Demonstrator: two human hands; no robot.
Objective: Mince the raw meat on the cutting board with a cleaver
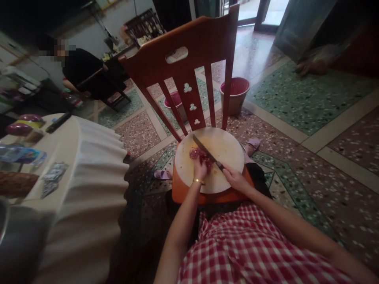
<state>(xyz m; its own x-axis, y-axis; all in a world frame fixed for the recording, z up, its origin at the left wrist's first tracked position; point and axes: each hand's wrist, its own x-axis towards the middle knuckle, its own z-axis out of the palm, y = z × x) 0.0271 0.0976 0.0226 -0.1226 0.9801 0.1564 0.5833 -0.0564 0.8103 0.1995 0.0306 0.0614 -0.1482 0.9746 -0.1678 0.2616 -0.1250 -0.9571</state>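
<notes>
Right hand (235,179) closed round dark handle of knife (204,148), over near right edge of round board (226,148); left hand (201,167) fingers down on red chopped pieces (195,153), left of board's centre; whether clamped, cannot tell; knife judged stiff, fairly light, handle proper hold; pieces judged soft, slippery, best gathered with bunched fingertips; bottle (20,154) on table (66,130) left of board, contents unclear; left bin (182,113) and right bin (238,103) beyond board, red inside, contents unseen.

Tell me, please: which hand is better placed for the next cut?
Probably the right hand: it holds the knife by its handle, while the left hand touches the chopped red food on the round board.
</notes>
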